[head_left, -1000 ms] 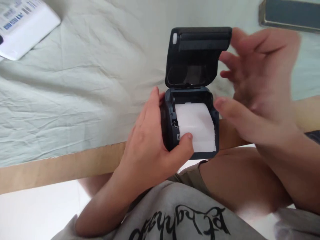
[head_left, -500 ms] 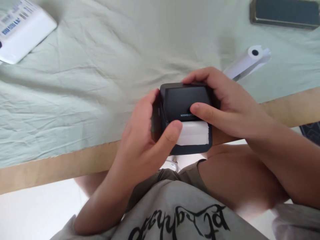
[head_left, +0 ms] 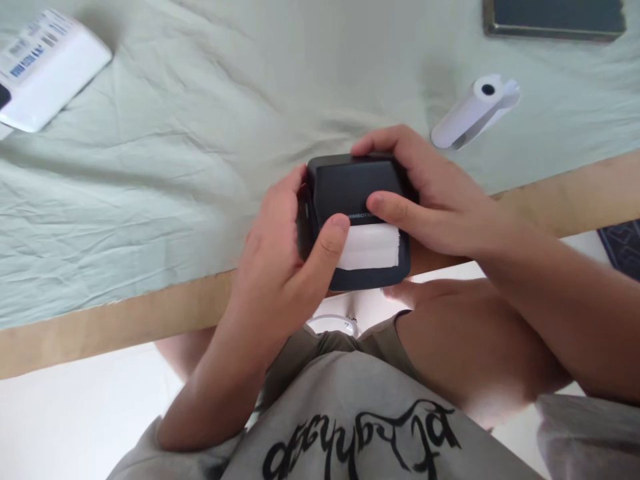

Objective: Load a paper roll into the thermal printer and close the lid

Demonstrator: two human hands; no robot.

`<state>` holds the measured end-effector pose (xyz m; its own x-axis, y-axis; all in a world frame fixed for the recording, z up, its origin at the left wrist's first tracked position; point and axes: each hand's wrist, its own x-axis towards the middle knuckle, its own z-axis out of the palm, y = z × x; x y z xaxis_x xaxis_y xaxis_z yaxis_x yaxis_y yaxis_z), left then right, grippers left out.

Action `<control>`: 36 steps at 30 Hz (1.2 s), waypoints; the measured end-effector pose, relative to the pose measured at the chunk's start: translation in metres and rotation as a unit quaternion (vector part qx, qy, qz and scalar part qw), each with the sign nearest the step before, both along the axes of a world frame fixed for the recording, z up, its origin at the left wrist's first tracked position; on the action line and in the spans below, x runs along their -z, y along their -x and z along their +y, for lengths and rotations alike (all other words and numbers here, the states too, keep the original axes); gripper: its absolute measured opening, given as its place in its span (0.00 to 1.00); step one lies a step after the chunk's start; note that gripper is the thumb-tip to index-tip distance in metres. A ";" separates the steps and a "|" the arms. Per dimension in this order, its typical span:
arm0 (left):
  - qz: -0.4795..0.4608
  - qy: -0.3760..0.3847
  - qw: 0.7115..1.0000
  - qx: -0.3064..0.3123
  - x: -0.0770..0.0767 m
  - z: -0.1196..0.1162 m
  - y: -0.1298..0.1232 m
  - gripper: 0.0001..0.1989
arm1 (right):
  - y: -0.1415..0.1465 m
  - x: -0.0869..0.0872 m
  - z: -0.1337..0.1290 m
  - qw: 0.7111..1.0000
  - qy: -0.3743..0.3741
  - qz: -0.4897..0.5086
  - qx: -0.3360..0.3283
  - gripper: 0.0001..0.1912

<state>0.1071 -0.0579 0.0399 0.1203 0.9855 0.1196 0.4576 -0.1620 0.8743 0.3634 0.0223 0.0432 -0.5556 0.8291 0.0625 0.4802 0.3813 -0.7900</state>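
Note:
A small dark label printer (head_left: 353, 187) with pale lettering on its lid is held between both hands above the table's front edge. White paper (head_left: 373, 247) lies flat across its near part, below the lid. My left hand (head_left: 295, 253) grips the left side, its thumb at the lower edge of the lid beside the paper. On the right side my right hand (head_left: 430, 193) wraps round the printer, fingers at the far edge and thumb on the lid near the lettering. The lid looks closed.
A white paper roll (head_left: 463, 120) with a loose end lies on the cloth-covered table (head_left: 225, 100), right of the printer. At the far right is a dark flat box-like object (head_left: 555, 17). A white object with a printed label (head_left: 60, 73) lies far left.
Both hands and the printer appear slightly higher and further left in the view. The roll and the dark object have shifted the same way, so the view itself has moved. The grip looks unchanged.

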 end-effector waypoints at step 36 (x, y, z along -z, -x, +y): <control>0.215 -0.021 0.976 -0.023 0.005 -0.021 0.010 0.60 | -0.006 0.011 -0.010 0.980 -0.171 -0.090 -0.045 0.57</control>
